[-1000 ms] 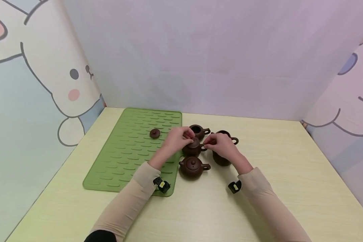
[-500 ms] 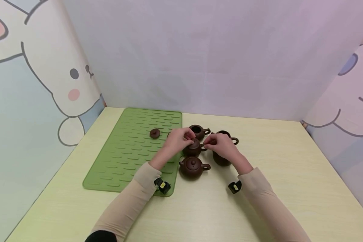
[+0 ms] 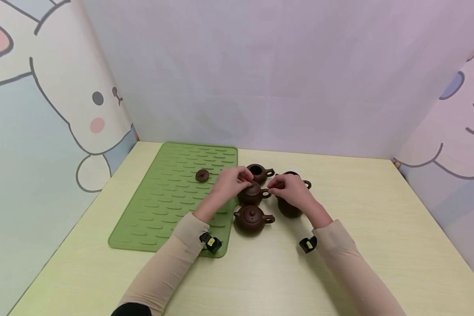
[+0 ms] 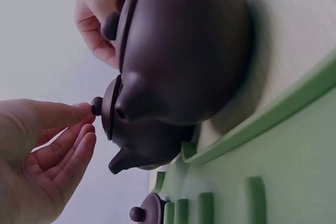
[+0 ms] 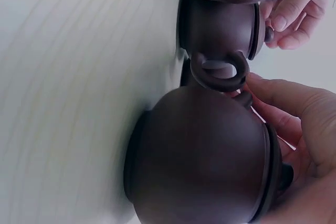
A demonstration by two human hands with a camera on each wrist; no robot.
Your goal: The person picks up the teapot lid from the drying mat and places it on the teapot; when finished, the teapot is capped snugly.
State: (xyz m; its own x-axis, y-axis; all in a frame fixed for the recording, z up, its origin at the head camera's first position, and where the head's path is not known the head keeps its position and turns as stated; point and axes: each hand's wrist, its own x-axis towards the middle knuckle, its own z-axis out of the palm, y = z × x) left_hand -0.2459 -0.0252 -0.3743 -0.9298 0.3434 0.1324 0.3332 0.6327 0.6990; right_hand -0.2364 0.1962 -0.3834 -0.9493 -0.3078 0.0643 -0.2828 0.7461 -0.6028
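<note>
The left hand [image 3: 228,183] pinches, between thumb and index finger, the small round knob [image 4: 96,105] of a dark brown clay lid [image 4: 108,113]; its other fingers lie close together, gently bent, touching nothing. That lid sits on the mouth of a squat, dark brown clay teapot [image 3: 247,198], the middle one of a cluster, which stands on the pale wood-grain table [image 3: 363,224] just beside the right edge of a rectangular green mat [image 3: 162,210] patterned with short raised ridges. The right hand [image 3: 293,190] has its thumb and a fingertip at the looped handle [image 5: 218,83] of the same teapot and appears to pinch it; how its other fingers lie cannot be told fully. Nearer the person stands a rounded, lidded brown teapot [image 3: 249,223], its spout towards the mat and its handle to the right. Beyond the middle one is a small brown teapot without a lid [image 3: 262,177], its dark mouth facing up. Below the right hand stands a large-bellied brown teapot [image 3: 290,210], partly covered by that hand, and just behind it another brown teapot with a ring handle [image 3: 292,174], also partly hidden. A loose brown round lid [image 3: 202,175] lies knob up on the mat, left of the left hand. Both forearms wear beige sleeves [image 3: 170,267], with a small black device [image 3: 211,242] at each wrist.
</note>
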